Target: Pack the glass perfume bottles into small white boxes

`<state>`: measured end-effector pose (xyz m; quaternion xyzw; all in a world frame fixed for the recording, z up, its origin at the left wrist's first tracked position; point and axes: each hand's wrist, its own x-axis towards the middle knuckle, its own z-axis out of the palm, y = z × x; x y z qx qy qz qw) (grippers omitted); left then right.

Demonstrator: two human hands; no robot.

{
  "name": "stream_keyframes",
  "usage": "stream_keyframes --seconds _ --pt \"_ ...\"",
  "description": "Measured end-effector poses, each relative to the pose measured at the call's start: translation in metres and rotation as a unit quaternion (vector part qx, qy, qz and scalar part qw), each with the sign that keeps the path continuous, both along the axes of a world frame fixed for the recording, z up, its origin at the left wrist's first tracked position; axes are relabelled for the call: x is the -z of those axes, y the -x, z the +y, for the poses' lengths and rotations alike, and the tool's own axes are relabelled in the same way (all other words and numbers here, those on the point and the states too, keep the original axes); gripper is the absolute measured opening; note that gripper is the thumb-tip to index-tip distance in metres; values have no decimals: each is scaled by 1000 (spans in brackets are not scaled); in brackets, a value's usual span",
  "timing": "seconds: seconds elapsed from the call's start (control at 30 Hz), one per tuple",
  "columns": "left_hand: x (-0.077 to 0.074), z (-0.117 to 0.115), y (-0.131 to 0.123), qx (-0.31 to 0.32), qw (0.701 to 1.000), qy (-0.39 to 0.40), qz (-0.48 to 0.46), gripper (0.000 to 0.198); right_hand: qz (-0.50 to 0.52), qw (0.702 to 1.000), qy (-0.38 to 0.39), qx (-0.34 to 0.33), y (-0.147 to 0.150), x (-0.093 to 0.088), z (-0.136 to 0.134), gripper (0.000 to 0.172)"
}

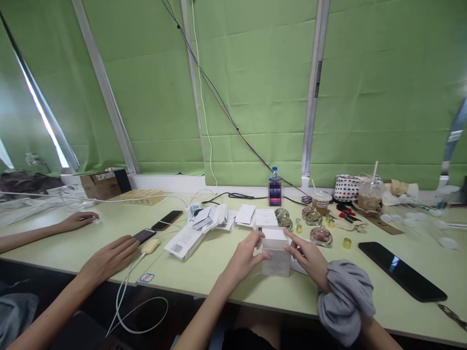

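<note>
Cardboard is what both hands are busy with: a small white box (276, 253) stands upright near the front edge of the tabletop (226, 277), about midway along it. The left hand (245, 257) cups its left side and the right hand (307, 257) its right. The fingers of each hand are curled over the top corners and the thumbs lie against the near face, so the box is held between them. A bunched grey sleeve (345, 301) sits at the right wrist. I would judge the box light and thin-walled, easy to dent if squeezed. The stiffer vertical edges and corners look a safer hold than the flat panels, and its smooth finish may slide a little on the tabletop. Faint grey print shows on its near face, too small to read. Left of it lies a flat white pack (182, 242) with a barcode whose digits I cannot make out. Toward the back edge stands a water bottle (275, 187) with its label blurred. Small glass jars (321, 236) and a gold cap (346, 243) lie just behind the right hand, and a long black phone (401, 270) lies toward the right end. Along the front edge to the left, a co-worker's hand (109, 257) rests beside another phone (144, 236).
</note>
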<state>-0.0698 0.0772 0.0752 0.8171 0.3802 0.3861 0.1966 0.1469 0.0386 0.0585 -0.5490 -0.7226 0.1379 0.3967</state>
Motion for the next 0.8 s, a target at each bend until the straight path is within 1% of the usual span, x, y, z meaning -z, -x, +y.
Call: stream_keyframes --seconds 0.07,0.13,0.27,0.33,0.47,0.57,0.7,0.8 --pt "1 0 0 38 999 -6 27 44 -1 1000 11 -2 0 0 0 52" --pt "2 1 0 59 996 -19 63 49 7 1000 18 -8 0 -1 0 53" --pt "3 1 -2 44 991 -33 119 49 45 998 33 -23 0 0 1 52" --pt "3 0 -3 38 989 -36 138 50 77 995 51 -28 0 2 2 54" --pt "3 -3 -6 14 986 -37 165 53 150 983 102 -38 0 5 4 73" --pt "5 -7 -9 -4 984 -31 175 53 187 974 123 -44 1 5 4 86" --pt "6 -11 -13 -20 976 -50 210 52 220 964 138 -51 2 4 4 93" --pt "6 -11 -14 -23 971 -84 221 51 236 960 142 -59 3 3 4 92"
